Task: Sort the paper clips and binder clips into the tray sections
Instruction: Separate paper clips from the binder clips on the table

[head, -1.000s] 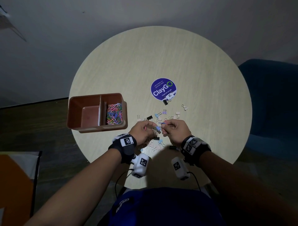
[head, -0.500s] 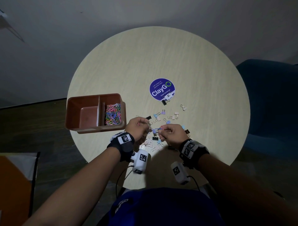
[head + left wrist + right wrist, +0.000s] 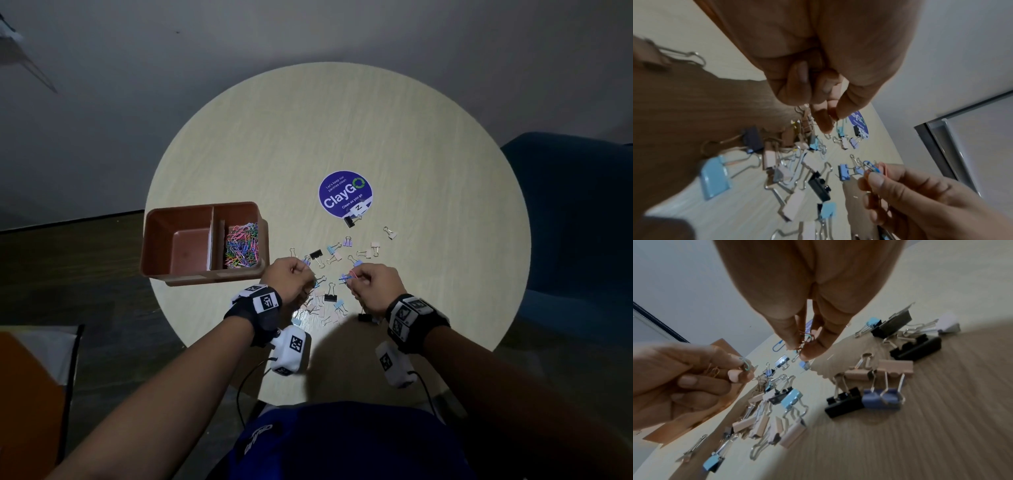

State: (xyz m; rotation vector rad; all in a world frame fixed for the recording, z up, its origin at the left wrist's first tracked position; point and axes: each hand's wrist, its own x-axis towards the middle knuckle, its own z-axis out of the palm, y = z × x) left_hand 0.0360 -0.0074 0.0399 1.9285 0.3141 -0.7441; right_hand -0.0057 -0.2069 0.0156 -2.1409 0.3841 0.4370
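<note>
A: Where are the paper clips?
B: Right hand [image 3: 371, 286] pinches a few paper clips [image 3: 350, 276] (long axes pointing left); left hand [image 3: 291, 281] pinches others above the binder clips [image 3: 330, 298].
A: The tray [image 3: 178, 236]?
B: At the table's left edge.

On the round table [image 3: 411, 130], the tray [image 3: 178, 274] is set at the left edge, with paper clips [image 3: 241, 245] heaped in its right section. Binder clips [image 3: 329, 298] are scattered right of it, near of the round sticker [image 3: 346, 197].
</note>
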